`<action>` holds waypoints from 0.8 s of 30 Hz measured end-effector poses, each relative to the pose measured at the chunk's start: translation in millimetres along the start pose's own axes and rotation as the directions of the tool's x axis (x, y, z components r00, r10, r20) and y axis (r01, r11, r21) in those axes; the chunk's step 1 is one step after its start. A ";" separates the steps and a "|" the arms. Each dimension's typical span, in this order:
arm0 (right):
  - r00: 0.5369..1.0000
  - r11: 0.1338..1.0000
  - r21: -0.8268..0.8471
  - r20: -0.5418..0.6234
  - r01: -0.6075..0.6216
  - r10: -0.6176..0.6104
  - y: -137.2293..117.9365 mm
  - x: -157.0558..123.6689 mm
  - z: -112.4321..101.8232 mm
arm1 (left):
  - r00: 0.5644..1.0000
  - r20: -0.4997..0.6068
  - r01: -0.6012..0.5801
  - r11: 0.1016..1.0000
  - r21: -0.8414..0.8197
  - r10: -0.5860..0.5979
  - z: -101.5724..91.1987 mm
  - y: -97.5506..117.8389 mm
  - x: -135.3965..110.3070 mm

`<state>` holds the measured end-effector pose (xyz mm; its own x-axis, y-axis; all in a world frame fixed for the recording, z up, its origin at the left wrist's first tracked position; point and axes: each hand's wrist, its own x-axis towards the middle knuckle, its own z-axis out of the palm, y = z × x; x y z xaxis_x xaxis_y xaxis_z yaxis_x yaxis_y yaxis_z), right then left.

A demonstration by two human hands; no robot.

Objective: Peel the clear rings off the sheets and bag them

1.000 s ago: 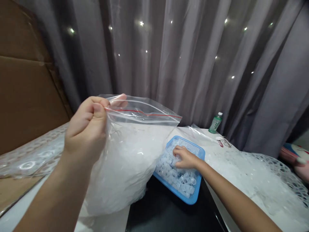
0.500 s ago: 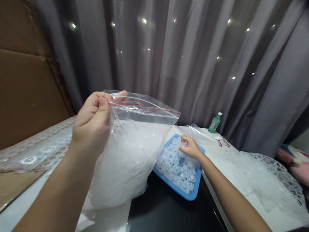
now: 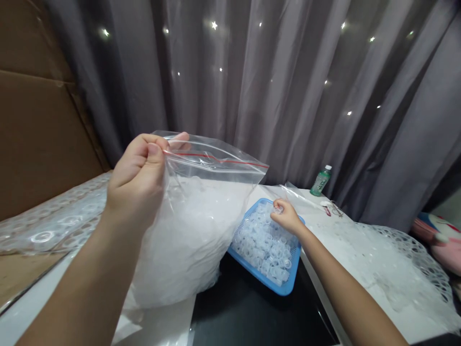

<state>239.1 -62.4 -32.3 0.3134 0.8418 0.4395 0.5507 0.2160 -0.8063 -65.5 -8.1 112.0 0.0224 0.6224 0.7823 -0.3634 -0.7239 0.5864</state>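
My left hand (image 3: 139,180) is closed on the top edge of a large clear zip bag (image 3: 194,230), holding its mouth with the red seal line up; the bag is full of small translucent white rings. My right hand (image 3: 286,216) is curled shut over the far end of a blue plastic basket (image 3: 284,288), pinching some of the translucent rings (image 3: 264,242) that fill the basket. The basket sits just right of the bag, partly over a dark surface.
A white table with a lacy plastic cover (image 3: 378,259) runs to the right. A small green bottle (image 3: 320,180) and a small pair of scissors (image 3: 331,207) lie at the back. Cardboard (image 3: 39,129) stands at the left, grey curtains (image 3: 288,81) behind.
My right hand has lifted from flat on the rings in the basket and closed into a pinch at the basket's far end. The left hand and bag have risen slightly.
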 end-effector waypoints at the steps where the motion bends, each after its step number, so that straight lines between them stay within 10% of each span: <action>1: 0.999 0.999 0.039 -0.006 -0.036 0.036 0.8 -0.5 0.9 | 1.000 -0.003 0.002 1.000 0.006 -0.001 -0.5 -0.8 0.4; 14: 0.923 0.763 0.541 0.066 -0.353 0.380 -51.5 23.5 -18.7 | 0.993 0.118 -0.024 0.998 0.063 0.016 -3.0 -3.9 -6.1; 19: 0.996 0.744 0.663 0.089 -0.079 0.026 -143.1 63.6 -21.5 | 0.985 0.172 -0.019 0.997 0.073 0.006 -0.7 -0.3 -9.0; 24: 0.915 0.819 0.563 0.260 0.115 -0.308 -230.7 75.5 20.4 | 0.980 0.198 -0.048 0.994 0.097 0.028 -2.1 4.1 -10.9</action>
<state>120.0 -38.6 178.9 -0.0837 0.8327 0.5474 0.0518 0.5522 -0.8321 -69.1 -17.2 105.5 0.1959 0.5308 0.8246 -0.2717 -0.7785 0.5657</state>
